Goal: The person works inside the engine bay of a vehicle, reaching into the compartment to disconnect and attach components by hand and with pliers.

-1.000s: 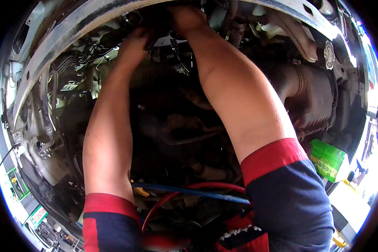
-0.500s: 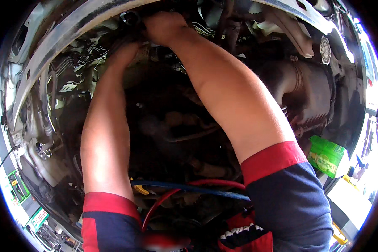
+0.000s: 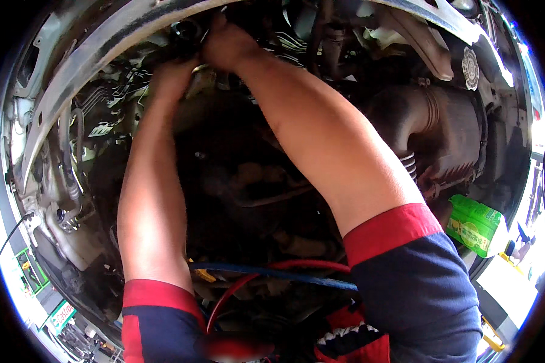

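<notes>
Both my arms reach deep into a car's engine bay, toward the far side. My right hand [image 3: 229, 45] is closed there, its fingers curled; a thin light tip [image 3: 223, 9] shows just beyond them, and what they grip is too dark to make out. Close on its left and a little nearer is my left hand [image 3: 174, 77], smeared by motion, its fingers lost in shadow. A dark round part with a shiny rim [image 3: 186, 29] sits just beyond the hands. A small pale curved part [image 3: 201, 71] lies between the two hands.
A grey metal crossbar [image 3: 97, 66] arches over the far side. Thin metal lines [image 3: 106, 97] run left of my left hand. An air duct [image 3: 415, 118] and ribbed housing stand at right, with a green packet [image 3: 475, 225] nearby. Blue [image 3: 272, 273] and red hoses cross near me.
My left hand has lifted slightly away and shifted left, uncovering the pale curved part. My right hand has moved slightly left and turned, its knuckles now nearer the round part.
</notes>
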Demonstrator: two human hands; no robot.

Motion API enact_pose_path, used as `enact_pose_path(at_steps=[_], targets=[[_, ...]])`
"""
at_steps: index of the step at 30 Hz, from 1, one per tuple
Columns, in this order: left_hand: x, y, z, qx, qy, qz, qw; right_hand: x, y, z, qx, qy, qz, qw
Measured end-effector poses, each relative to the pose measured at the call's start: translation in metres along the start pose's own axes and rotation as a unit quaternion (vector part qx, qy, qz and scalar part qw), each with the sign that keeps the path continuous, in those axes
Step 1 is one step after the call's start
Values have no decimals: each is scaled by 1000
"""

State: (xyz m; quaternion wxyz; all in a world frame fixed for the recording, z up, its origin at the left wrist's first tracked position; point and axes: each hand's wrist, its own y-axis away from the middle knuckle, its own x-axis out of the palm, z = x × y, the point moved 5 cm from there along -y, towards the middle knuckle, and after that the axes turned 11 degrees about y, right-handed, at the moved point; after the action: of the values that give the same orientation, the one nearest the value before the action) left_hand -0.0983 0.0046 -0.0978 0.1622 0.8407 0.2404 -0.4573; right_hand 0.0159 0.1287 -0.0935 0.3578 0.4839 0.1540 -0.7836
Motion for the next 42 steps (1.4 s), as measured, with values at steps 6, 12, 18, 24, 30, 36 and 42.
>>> enact_pose_path(at_steps=[6, 12, 18, 24, 30, 36, 42], targets=[[-21, 10, -4, 19, 18, 2, 1000, 8, -16, -5, -84, 55, 43, 994], [-29, 23, -13, -59, 217, -58, 973, 1, -9, -19, -9, -112, 16, 994], [-15, 21, -18, -50, 123, 39, 990, 43, -22, -13, -53, -315, 213, 924], [-19, 24, -50, 52, 31, -60, 996, 63, -36, -28, -2, -407, 249, 879], [-50, 25, -84, -48, -108, -50, 992, 70, -46, -39, -170, -48, 197, 964], [-48, 12, -135, 37, -179, -89, 979, 109, -66, -50, 80, -477, 263, 835], [-30, -4, -144, -4, -166, -88, 982, 95, -90, -60, 6, -427, 134, 894]])
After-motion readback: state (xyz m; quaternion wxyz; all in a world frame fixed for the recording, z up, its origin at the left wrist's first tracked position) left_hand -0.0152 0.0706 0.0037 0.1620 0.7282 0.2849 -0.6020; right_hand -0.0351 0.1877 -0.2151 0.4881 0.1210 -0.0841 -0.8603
